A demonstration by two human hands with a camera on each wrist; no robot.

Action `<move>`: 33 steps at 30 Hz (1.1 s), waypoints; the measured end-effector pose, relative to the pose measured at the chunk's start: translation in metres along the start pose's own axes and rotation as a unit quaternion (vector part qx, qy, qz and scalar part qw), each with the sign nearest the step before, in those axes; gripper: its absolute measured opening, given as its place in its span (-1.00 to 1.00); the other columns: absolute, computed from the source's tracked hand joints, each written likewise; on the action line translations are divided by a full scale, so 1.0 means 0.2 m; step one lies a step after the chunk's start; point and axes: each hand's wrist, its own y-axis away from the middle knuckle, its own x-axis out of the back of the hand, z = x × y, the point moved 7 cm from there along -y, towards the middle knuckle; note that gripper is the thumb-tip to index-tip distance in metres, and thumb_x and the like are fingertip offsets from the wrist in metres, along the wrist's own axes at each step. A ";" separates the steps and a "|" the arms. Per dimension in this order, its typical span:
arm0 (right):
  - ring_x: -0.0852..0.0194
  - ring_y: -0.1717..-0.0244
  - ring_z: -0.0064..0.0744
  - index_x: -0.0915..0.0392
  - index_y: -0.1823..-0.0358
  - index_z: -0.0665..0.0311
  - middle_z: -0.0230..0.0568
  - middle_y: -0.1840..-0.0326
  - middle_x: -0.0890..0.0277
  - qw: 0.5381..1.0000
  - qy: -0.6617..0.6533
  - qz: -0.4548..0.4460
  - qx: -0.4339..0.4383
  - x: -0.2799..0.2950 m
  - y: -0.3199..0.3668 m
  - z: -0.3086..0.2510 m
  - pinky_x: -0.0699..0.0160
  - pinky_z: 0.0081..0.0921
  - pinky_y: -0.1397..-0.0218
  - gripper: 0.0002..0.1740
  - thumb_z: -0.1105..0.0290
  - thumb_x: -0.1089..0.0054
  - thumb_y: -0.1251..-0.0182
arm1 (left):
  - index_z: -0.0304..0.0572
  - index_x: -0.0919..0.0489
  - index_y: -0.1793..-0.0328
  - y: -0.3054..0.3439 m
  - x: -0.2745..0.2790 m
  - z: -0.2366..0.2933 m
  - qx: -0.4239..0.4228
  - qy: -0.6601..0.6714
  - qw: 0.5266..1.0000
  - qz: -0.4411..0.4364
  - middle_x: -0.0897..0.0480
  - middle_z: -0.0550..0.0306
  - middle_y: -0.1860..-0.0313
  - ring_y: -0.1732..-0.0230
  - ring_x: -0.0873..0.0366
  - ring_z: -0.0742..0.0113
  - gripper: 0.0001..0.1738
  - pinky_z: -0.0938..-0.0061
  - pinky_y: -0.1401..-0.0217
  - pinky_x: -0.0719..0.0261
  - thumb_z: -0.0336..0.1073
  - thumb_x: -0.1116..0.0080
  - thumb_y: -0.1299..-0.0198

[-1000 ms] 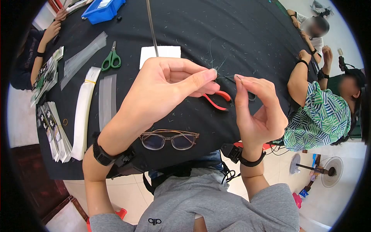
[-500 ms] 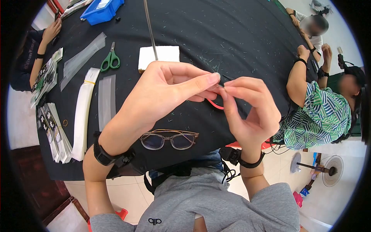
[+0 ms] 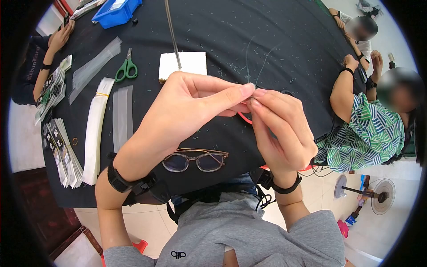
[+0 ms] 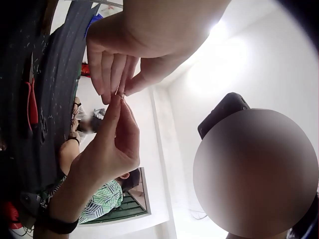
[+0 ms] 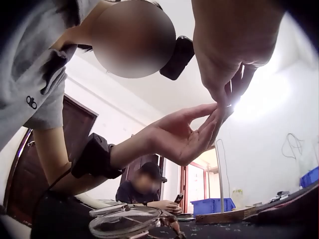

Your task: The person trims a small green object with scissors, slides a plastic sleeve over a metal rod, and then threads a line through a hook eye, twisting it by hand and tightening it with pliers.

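Observation:
My left hand [image 3: 200,98] pinches a fine, thread-like strand [image 3: 247,62] between thumb and fingers. Thumb and fingers of my right hand [image 3: 287,129] pinch at the same spot, so both sets of fingertips meet. Two loose ends fan out beyond them over the black cloth. In the left wrist view a tiny glint shows where the fingertips join; the rest of the held part is hidden. Under the hands lie red-handled pliers [image 4: 32,107], mostly covered in the head view. Eyeglasses [image 3: 195,162] rest nearer my body.
Left on the black cloth are green scissors [image 3: 127,71], clear plastic strips [image 3: 122,118], a banded white bundle [image 3: 98,133] and packaged cards [image 3: 64,151]. A thin rod rises by a white block [image 3: 193,64]. Farther back stands a blue bin [image 3: 116,13]. Other people sit around the table.
My right hand has moved left from a short distance away until its fingertips meet the left ones. The loose strand ends now stand out longer and farther apart. My left hand has barely moved.

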 end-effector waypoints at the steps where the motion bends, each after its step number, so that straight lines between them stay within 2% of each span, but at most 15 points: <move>1: -0.68 0.19 -0.16 -0.64 0.34 0.46 -0.04 0.24 -0.63 1.000 -0.012 -0.001 -0.008 0.00 0.00 0.01 -0.63 -0.41 0.15 -0.74 0.73 -0.39 0.16 | -0.35 -0.68 0.02 0.00 0.00 0.00 0.000 0.000 1.000 0.000 -0.73 -0.06 0.17 0.15 -0.72 0.31 -0.71 0.50 0.02 -0.67 -0.26 -0.22 -0.29; 3: -0.68 0.19 -0.18 -0.64 0.34 0.46 -0.05 0.24 -0.64 1.000 -0.025 -0.002 -0.017 0.01 -0.01 0.02 -0.63 -0.41 0.15 -0.75 0.73 -0.39 0.15 | -0.35 -0.69 0.11 -0.01 0.01 0.02 -0.003 -0.012 1.000 0.018 -0.73 -0.03 0.26 0.26 -0.70 0.39 -0.73 0.58 0.17 -0.65 -0.24 -0.21 -0.30; 4: -0.68 0.19 -0.20 -0.65 0.34 0.46 -0.07 0.25 -0.64 0.999 -0.033 -0.013 -0.026 0.02 -0.02 0.03 -0.63 -0.41 0.14 -0.75 0.72 -0.40 0.14 | -0.35 -0.69 0.11 -0.01 0.03 0.03 -0.003 -0.012 1.000 0.018 -0.73 -0.03 0.26 0.26 -0.70 0.39 -0.73 0.58 0.17 -0.65 -0.24 -0.21 -0.30; 6: -0.68 0.21 -0.24 -0.65 0.36 0.45 -0.10 0.25 -0.65 0.998 -0.046 -0.032 -0.034 0.03 -0.03 0.05 -0.63 -0.43 0.15 -0.78 0.70 -0.41 0.12 | -0.32 -0.68 0.26 -0.02 0.10 0.09 -0.014 -0.187 0.979 0.076 -0.70 0.04 0.38 0.42 -0.63 0.50 -0.73 0.67 0.37 -0.52 -0.21 -0.19 -0.33; 7: -0.68 0.21 -0.24 -0.65 0.36 0.45 -0.10 0.25 -0.65 0.998 -0.046 -0.032 -0.034 0.04 -0.03 0.05 -0.63 -0.43 0.15 -0.78 0.70 -0.41 0.12 | -0.31 -0.63 0.34 0.00 0.13 0.15 -0.085 -0.276 0.944 0.161 -0.67 0.12 0.42 0.46 -0.56 0.55 -0.72 0.69 0.41 -0.40 -0.23 -0.19 -0.33; 9: -0.67 0.22 -0.23 -0.65 0.38 0.45 -0.10 0.28 -0.64 0.995 -0.075 -0.063 -0.023 0.03 -0.03 0.06 -0.63 -0.42 0.17 -0.79 0.69 -0.40 0.14 | -0.33 -0.62 0.26 0.05 0.08 0.28 -0.279 -0.411 0.857 0.136 -0.68 0.10 0.28 0.27 -0.60 0.48 -0.87 0.63 0.20 -0.47 -0.38 -0.18 -0.28; 10: -0.67 0.22 -0.23 -0.65 0.38 0.45 -0.10 0.28 -0.64 0.995 -0.076 -0.063 -0.024 0.03 -0.04 0.07 -0.63 -0.42 0.17 -0.79 0.69 -0.40 0.14 | -0.33 -0.62 0.22 0.05 0.04 0.30 -0.327 -0.377 0.863 0.075 -0.67 0.07 0.20 0.16 -0.60 0.41 -0.92 0.57 0.07 -0.47 -0.46 -0.17 -0.23; 11: -0.67 0.23 -0.22 -0.65 0.39 0.45 -0.09 0.29 -0.63 0.993 -0.089 -0.075 -0.016 0.03 -0.05 0.06 -0.63 -0.42 0.18 -0.79 0.68 -0.40 0.16 | -0.33 -0.62 0.18 0.06 0.00 0.32 -0.372 -0.340 0.864 0.015 -0.66 0.04 0.13 0.04 -0.60 0.35 -0.89 0.52 -0.06 -0.47 -0.55 -0.16 -0.17; 12: -0.66 0.24 -0.21 -0.65 0.40 0.46 -0.09 0.30 -0.63 0.991 -0.103 -0.086 -0.008 0.02 -0.05 0.06 -0.63 -0.42 0.19 -0.78 0.67 -0.40 0.18 | -0.31 -0.62 0.14 0.06 -0.02 0.31 -0.364 -0.345 0.864 -0.044 -0.64 -0.01 0.04 -0.08 -0.57 0.23 -0.81 0.44 -0.20 -0.44 -0.61 -0.15 -0.11; 13: -0.66 0.24 -0.21 -0.65 0.40 0.46 -0.09 0.30 -0.63 0.991 -0.104 -0.086 -0.008 0.02 -0.05 0.07 -0.63 -0.42 0.19 -0.78 0.67 -0.40 0.18 | -0.33 -0.62 0.14 0.05 -0.03 0.29 -0.362 -0.335 0.868 -0.055 -0.66 0.00 0.11 -0.02 -0.61 0.20 -0.82 0.42 -0.18 -0.47 -0.59 -0.18 -0.10; 18: -0.65 0.29 -0.21 -0.64 0.40 0.47 -0.09 0.34 -0.62 0.987 -0.126 -0.101 -0.010 0.02 -0.06 0.06 -0.62 -0.42 0.21 -0.77 0.63 -0.41 0.21 | -0.35 -0.61 0.16 0.04 -0.05 0.21 -0.302 -0.307 0.897 -0.097 -0.68 0.03 0.25 0.15 -0.65 0.27 -0.82 0.46 0.05 -0.55 -0.56 -0.25 -0.08; 25: -0.64 0.31 -0.24 -0.66 0.41 0.43 -0.12 0.35 -0.63 0.981 -0.152 -0.118 -0.005 0.04 -0.06 0.08 -0.62 -0.46 0.23 -0.77 0.62 -0.42 0.21 | -0.35 -0.60 0.16 0.02 -0.05 0.16 -0.258 -0.246 0.924 -0.137 -0.65 0.08 0.23 0.18 -0.61 0.36 -0.84 0.51 0.07 -0.52 -0.54 -0.26 -0.10; 27: -0.64 0.32 -0.25 -0.66 0.41 0.40 -0.12 0.35 -0.63 0.977 -0.162 -0.130 -0.039 0.05 -0.07 0.09 -0.61 -0.48 0.24 -0.78 0.62 -0.42 0.21 | -0.34 -0.55 0.07 0.02 -0.06 0.13 -0.211 -0.228 0.933 -0.182 -0.60 0.12 0.24 0.18 -0.59 0.41 -0.77 0.49 0.06 -0.52 -0.56 -0.25 -0.12; 31: -0.63 0.32 -0.26 -0.66 0.42 0.38 -0.12 0.35 -0.63 0.971 -0.182 -0.137 -0.076 0.05 -0.06 0.14 -0.60 -0.51 0.25 -0.79 0.64 -0.42 0.20 | -0.33 -0.47 -0.02 0.00 -0.03 0.10 -0.188 -0.173 0.945 -0.204 -0.54 0.16 0.26 0.21 -0.59 0.40 -0.72 0.49 0.07 -0.53 -0.52 -0.20 -0.19; 33: -0.63 0.33 -0.27 -0.66 0.42 0.39 -0.12 0.35 -0.63 0.968 -0.199 -0.130 -0.086 0.07 -0.06 0.14 -0.60 -0.52 0.25 -0.78 0.68 -0.40 0.20 | -0.32 -0.41 -0.04 0.01 -0.03 0.08 -0.073 -0.029 0.969 -0.235 -0.50 0.16 0.29 0.31 -0.60 0.39 -0.74 0.49 0.10 -0.55 -0.46 -0.14 -0.26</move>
